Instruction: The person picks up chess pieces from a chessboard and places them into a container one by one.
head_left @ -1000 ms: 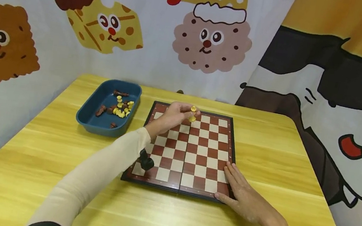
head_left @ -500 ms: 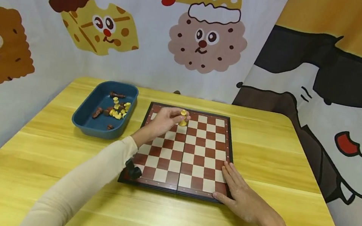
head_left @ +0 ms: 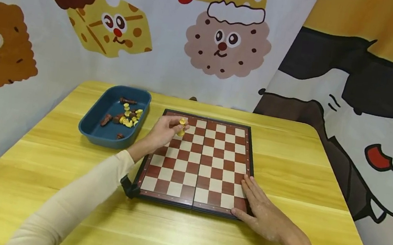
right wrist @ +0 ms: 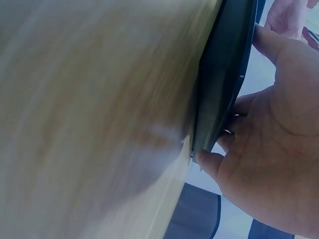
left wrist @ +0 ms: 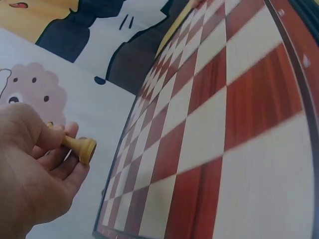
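Between its thumb and fingers my left hand [head_left: 162, 131] pinches a yellow chess piece [head_left: 181, 127], held above the far left part of the red and cream chessboard [head_left: 192, 167]. In the left wrist view the piece's round base [left wrist: 85, 149] sticks out past the fingertips, apart from the board; its upper part is hidden by the hand. My right hand [head_left: 263, 212] rests on the board's near right corner with fairly straight fingers. The right wrist view shows that hand [right wrist: 279, 134] touching the dark side [right wrist: 224, 74] of the board.
Left of the board stands a blue tray [head_left: 92, 135] with several yellow and brown chess pieces lying in it. Both sit on a yellow wood-grain table [head_left: 288, 163]. A curtain [head_left: 158, 76] with cartoon prints hangs behind the table.
My left hand has moved leftward over the far part of the board, carrying the yellow chess piece. My right hand has stayed at the board's corner. The head view has shifted slightly.
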The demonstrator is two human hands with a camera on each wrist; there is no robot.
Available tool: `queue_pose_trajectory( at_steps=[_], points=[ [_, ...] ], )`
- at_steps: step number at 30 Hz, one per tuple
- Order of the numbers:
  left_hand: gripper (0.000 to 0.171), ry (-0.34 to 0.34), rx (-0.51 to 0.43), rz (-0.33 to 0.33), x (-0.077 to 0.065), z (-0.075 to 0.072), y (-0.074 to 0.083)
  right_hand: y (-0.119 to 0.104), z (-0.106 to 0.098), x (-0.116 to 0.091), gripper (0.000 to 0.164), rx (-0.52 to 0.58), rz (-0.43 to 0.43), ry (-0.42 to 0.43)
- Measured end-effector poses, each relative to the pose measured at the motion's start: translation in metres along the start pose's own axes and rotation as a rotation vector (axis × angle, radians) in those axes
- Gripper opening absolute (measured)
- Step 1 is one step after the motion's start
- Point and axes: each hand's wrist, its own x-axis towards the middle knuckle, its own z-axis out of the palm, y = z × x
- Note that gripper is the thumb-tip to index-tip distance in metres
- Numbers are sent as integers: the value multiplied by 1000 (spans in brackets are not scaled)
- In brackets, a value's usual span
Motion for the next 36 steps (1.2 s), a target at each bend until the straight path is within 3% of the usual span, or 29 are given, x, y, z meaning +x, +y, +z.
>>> queue_pose_trajectory(
  at_steps=[6, 9, 18, 26, 30, 33, 36],
  points=[
    [26, 9, 44, 48, -3, -14, 4, 1, 0, -3, 93, -1, 16, 10],
    [26, 22, 40, 41, -4, -23, 4, 1, 0, -3, 93, -1, 17, 2],
    [30, 73, 12, 59, 2, -61, 12, 3, 0, -11, 93, 10, 58, 24],
    [33, 176, 100, 25, -18, -100, 0, 1, 2, -13, 94, 27, 48, 3],
    [52, 248, 174, 25, -25, -117, -2, 0, 2, -8, 94, 10, 35, 2],
    [65, 292, 210, 33, -30, -125, -2, 0, 1, -5, 94, -2, 28, -5],
    [64, 325, 185, 66, -36, -126, -2, 0, 1, -1, 95, -10, 17, -4]
  ],
)
